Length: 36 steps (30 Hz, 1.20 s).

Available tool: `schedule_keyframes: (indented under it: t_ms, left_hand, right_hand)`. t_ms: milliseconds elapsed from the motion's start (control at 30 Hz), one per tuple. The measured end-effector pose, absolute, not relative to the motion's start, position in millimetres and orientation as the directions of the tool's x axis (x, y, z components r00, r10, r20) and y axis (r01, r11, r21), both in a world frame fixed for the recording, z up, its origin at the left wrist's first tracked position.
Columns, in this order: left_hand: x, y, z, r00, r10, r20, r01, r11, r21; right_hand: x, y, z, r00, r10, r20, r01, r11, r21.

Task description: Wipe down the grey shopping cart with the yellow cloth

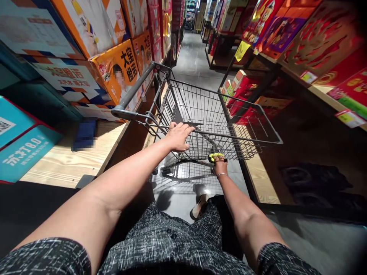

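Note:
A grey metal shopping cart stands side-on in front of me, its handle at the left. My left hand lies across the near top rim of the wire basket, fingers stretched out and thumb apart. Lower down, close to the basket's near side, my right hand is closed around a small yellow and black object; its kind is unclear. A thin bracelet circles the right wrist. Inside the basket I see only wire and a folded grey panel.
Stacked orange drink cartons rise at the left on a wooden shelf, with a turquoise box nearer me. Red gift boxes line the right shelf. A grey tiled aisle runs ahead between them. My shoe is below.

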State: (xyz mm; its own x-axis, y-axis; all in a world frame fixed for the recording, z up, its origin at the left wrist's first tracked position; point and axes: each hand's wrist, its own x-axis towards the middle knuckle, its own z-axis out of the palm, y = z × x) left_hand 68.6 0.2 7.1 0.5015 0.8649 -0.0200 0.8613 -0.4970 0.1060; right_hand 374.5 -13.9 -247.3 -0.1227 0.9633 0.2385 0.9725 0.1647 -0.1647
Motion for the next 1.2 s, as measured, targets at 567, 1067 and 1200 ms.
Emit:
schedule_keyframes:
  t_ms: [567,1067,1200]
  left_hand:
    - [60.8,0.7,0.3,0.468,0.877,0.106,0.858,-0.480,0.182]
    - [61.0,2.5,-3.2,0.429,0.891,0.149,0.861,-0.453,0.232]
    - [65.9,4.5,-4.6,0.437,0.885,0.160,0.857,-0.464,0.224]
  right_hand:
    - [333.0,-1.8,-62.1,0.056,0.894,0.445,0.977,0.042,-0.208]
    - [412.6,9.3,-46.1,0.075,0.969,0.235,0.997,-0.081,0.019]
    - [486.2,16.5,-46.7,0.288,0.943,0.163,0.954,-0.298,0.038]
